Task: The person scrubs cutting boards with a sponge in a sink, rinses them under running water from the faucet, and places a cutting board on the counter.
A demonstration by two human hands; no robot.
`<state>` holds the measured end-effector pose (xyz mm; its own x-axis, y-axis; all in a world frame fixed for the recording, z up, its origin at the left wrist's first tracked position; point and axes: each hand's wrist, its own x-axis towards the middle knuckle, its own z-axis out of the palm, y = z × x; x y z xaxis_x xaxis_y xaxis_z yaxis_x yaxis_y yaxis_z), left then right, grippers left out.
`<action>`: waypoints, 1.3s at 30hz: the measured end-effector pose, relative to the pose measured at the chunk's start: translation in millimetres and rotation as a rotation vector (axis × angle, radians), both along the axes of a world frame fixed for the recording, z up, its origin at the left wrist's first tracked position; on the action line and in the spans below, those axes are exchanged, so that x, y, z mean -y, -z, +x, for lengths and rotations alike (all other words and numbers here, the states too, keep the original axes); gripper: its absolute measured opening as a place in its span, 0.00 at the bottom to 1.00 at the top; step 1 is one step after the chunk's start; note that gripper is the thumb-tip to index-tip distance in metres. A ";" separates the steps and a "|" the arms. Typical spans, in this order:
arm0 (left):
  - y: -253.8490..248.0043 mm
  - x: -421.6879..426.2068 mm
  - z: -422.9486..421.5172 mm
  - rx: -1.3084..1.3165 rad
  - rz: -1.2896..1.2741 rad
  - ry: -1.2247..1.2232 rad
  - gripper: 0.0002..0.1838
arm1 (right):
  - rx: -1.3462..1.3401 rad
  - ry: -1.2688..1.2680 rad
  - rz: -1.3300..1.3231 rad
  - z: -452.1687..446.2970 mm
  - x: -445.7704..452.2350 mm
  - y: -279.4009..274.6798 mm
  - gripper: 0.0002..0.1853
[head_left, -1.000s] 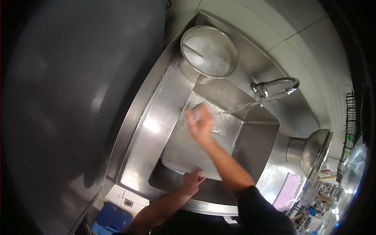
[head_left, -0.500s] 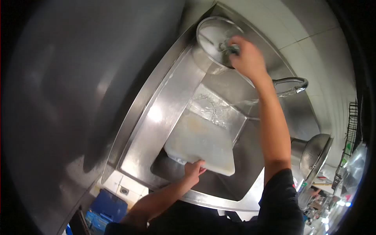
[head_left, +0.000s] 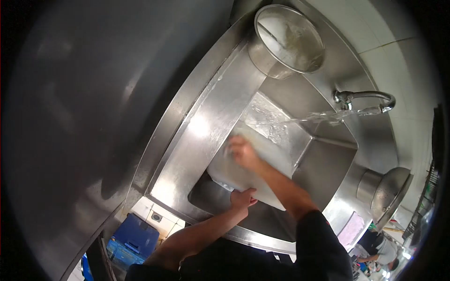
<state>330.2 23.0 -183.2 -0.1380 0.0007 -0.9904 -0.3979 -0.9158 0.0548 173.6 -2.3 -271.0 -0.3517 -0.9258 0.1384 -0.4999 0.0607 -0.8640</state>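
Observation:
A pale, flat board [head_left: 220, 164] lies tilted in the steel sink [head_left: 323, 159]. Its near edge is gripped by my left hand [head_left: 243, 199], with the fingers wrapped round it. My right hand [head_left: 241, 151] is over the upper left of the board, blurred, its fingers curled round something dark and small that I cannot make out. Water runs from the curved tap [head_left: 370, 96] into the far part of the sink. A round steel pot [head_left: 267, 58] with foamy liquid and a thin handle inside stands at the sink's far corner.
A steel bowl-shaped vessel [head_left: 389, 192] sits on the right ledge beside a pink cloth [head_left: 351, 229]. A blue bin [head_left: 133, 236] is at the lower left. Another person [head_left: 385, 253] is in the background at the lower right. A large dark panel fills the left side.
My right hand has come back from the pot to the board, where it also was a second ago. My left hand keeps hold of the board's edge. The view has shifted.

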 end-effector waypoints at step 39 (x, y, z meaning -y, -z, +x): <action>-3.4 -6.2 -3.8 -0.099 -0.119 -0.075 0.14 | 0.092 0.592 0.987 59.1 -123.7 -89.2 0.18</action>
<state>326.4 29.2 -179.8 -0.2305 -0.1296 -0.9644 -0.3156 -0.9276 0.2001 232.7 121.4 -181.8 -0.7384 -0.3030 -0.6025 -0.1052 0.9342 -0.3410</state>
